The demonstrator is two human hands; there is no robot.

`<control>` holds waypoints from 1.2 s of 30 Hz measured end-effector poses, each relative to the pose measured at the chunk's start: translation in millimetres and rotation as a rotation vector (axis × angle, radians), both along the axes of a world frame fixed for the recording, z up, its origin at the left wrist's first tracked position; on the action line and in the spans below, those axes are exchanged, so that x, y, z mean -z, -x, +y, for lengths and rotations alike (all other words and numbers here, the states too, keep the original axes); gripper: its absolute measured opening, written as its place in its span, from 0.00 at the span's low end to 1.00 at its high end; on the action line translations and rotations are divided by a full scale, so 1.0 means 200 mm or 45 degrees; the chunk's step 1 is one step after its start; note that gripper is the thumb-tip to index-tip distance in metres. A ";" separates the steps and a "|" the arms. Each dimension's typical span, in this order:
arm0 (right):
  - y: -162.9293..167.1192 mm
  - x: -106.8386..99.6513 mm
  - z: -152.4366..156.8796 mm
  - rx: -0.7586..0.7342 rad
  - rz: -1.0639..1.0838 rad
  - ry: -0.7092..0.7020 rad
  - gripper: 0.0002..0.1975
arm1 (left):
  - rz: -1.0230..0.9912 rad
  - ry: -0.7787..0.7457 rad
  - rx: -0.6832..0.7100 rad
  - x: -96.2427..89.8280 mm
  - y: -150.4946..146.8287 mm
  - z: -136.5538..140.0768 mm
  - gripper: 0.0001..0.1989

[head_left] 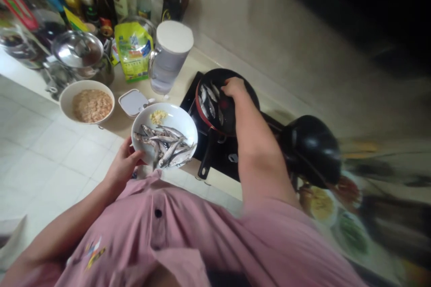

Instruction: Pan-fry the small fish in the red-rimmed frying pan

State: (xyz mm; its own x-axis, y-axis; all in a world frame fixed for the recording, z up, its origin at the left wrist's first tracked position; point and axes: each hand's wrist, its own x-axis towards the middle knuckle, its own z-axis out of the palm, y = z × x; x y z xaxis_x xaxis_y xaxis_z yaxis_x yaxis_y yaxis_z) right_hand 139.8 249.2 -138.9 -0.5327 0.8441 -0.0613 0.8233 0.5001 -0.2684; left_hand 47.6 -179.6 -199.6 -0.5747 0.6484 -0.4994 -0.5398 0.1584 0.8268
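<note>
My left hand (127, 160) grips the rim of a white plate (183, 119), thumb on the edge. On that plate lies a pile of small silvery fish (168, 143), beside a little heap of chopped garlic-like yellow bits (158, 116). My right hand (234, 86) reaches over a black frying pan (232, 116) with a red outer side. Its fingers are pinched together near the pan's surface; what they hold, if anything, is too small to make out. Several small fish (211, 108) lie in the left part of the pan, just left of my fingers.
The pan sits on a black stove (222, 157), its handle (207, 154) pointing toward me. A lidded water pitcher (170, 60), yellow-green pouch (134, 51), bowl of pale brown food (90, 105) and metal pot (79, 54) stand left. A black wok (311, 150) is right.
</note>
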 end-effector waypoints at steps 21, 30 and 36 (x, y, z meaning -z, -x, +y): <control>0.04 -0.14 -1.23 -0.348 -0.730 0.016 0.17 | 0.043 -0.178 0.265 0.00 0.18 0.14 0.31; -0.04 -0.17 -1.25 -0.305 -0.837 0.048 0.15 | 0.069 -0.225 0.361 0.03 0.13 0.20 0.30; -0.11 -0.17 -1.17 -0.241 -0.729 -0.119 0.18 | 0.071 -0.253 0.279 0.01 0.08 0.23 0.29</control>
